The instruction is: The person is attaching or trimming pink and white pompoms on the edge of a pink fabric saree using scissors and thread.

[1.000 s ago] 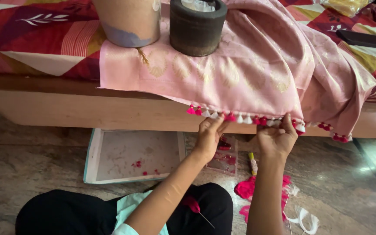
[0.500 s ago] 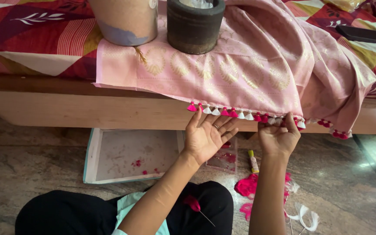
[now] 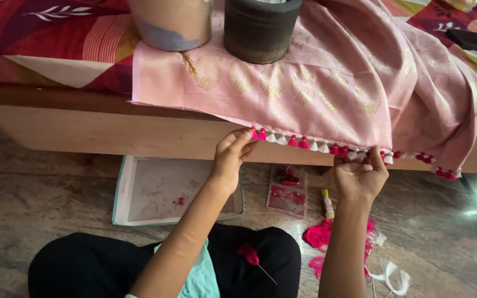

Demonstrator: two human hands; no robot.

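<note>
A pink cloth with gold motifs (image 3: 305,94) hangs over the edge of a bed. A row of pink and white tassels (image 3: 310,145) runs along its lower hem. My left hand (image 3: 230,160) pinches the hem at the left end of the tassel row. Farther right, my right hand (image 3: 361,177) grips the same hem, fingers curled over the tassels. A red tassel with a needle (image 3: 251,256) lies on my black-clad lap.
A beige bucket (image 3: 172,22) and a dark stone mortar (image 3: 260,27) stand on the cloth on the bed. On the stone floor lie a shallow white tray (image 3: 125,193), a small clear box (image 3: 286,193), a yellow tube (image 3: 327,204), pink thread (image 3: 318,234) and white thread (image 3: 394,273).
My left hand let go of the hem, opened its palm, then moved left and closed on the left end of the tassel row. My right hand kept its grip.
</note>
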